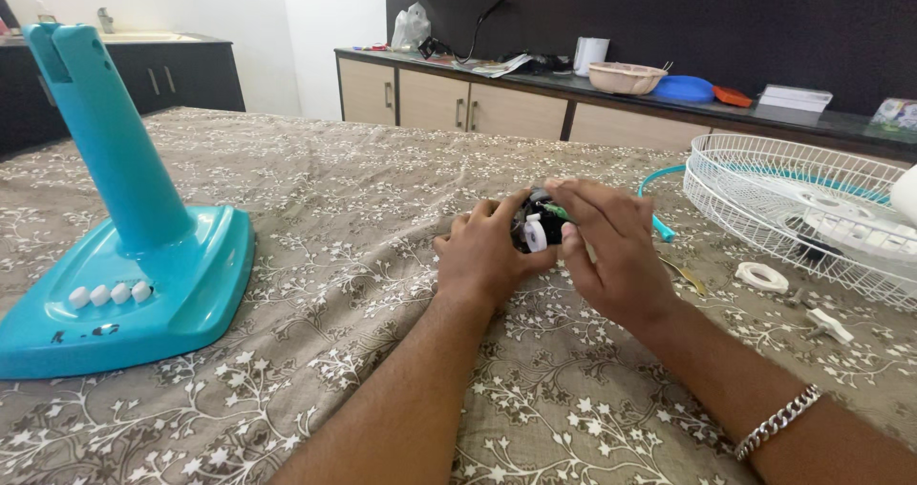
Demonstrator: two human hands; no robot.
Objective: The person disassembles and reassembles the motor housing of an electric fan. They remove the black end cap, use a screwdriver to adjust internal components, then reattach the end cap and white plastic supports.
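Both my hands meet at the middle of the table around a small black fan motor part [531,227] with a white piece and a green bit on it. My left hand [482,256] cups it from the left. From the right, my right hand [611,246] grips it with fingers curled over the top. Most of the part is hidden by my fingers. A silver chain bracelet [778,422] sits on my right wrist.
A teal fan base with upright stand [124,256] and white buttons stands at the left. A white wire fan grille [802,208] lies at the right, with a white ring nut [761,277], a white screw piece [828,324] and a teal rim [659,219] nearby. Floral cloth [315,189] covers the table.
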